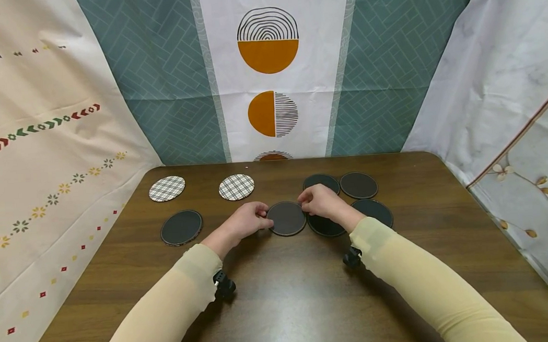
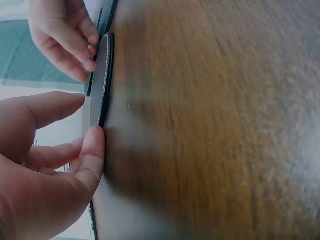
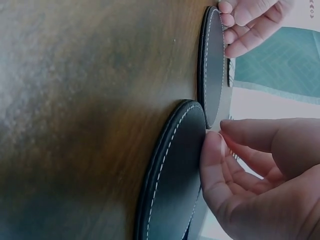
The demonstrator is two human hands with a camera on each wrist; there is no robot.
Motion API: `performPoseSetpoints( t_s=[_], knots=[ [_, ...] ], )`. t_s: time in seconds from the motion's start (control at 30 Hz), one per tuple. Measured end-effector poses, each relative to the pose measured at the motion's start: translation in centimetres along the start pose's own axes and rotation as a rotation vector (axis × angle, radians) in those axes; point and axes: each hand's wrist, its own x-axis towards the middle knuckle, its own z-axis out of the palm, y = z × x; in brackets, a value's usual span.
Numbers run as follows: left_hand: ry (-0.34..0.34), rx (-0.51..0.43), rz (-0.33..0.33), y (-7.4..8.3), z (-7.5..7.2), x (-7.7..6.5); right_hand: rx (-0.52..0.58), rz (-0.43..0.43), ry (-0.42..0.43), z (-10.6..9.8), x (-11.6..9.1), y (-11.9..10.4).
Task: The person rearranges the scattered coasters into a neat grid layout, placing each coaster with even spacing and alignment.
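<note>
A round dark brown coaster [image 1: 287, 219] with pale edge stitching lies between both hands in the middle of the table. My left hand [image 1: 249, 222] is at its left edge; the left wrist view shows the thumb tip against the rim, with the index finger apart from it. At the opposite edge is my right hand [image 1: 322, 200], thumb and index tips close together by the rim. Under and beside the right hand is a black coaster [image 3: 175, 165], partly hidden by it. Another black coaster [image 1: 320, 181] sits just behind that hand.
More dark coasters lie on the right, a brown one [image 1: 358, 185] and a black one [image 1: 375, 213] partly behind the right forearm. Leftward are a black coaster [image 1: 181, 228] and two white plaid coasters [image 1: 167, 188], [image 1: 236, 187]. Patterned cloths hang around the wooden table [image 1: 282, 306].
</note>
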Motion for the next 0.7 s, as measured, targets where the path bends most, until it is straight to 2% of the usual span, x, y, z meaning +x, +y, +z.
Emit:
performPoseSetpoints(
  t_s=[0.17, 0.27, 0.7],
  knots=[
    [-0.011, 0.011, 0.004, -0.1, 0.1, 0.0, 0.052, -0.015, -0.019, -0.3, -0.1, 0.4],
    [-0.012, 0.01, 0.007, -0.1, 0.1, 0.0, 0.023, -0.033, -0.011, -0.6, -0.4, 0.6],
    [-0.018, -0.023, 0.005, -0.1, 0.0, 0.0, -0.357, -0.15, 0.112, -1.8, -3.0, 2.0]
  ],
)
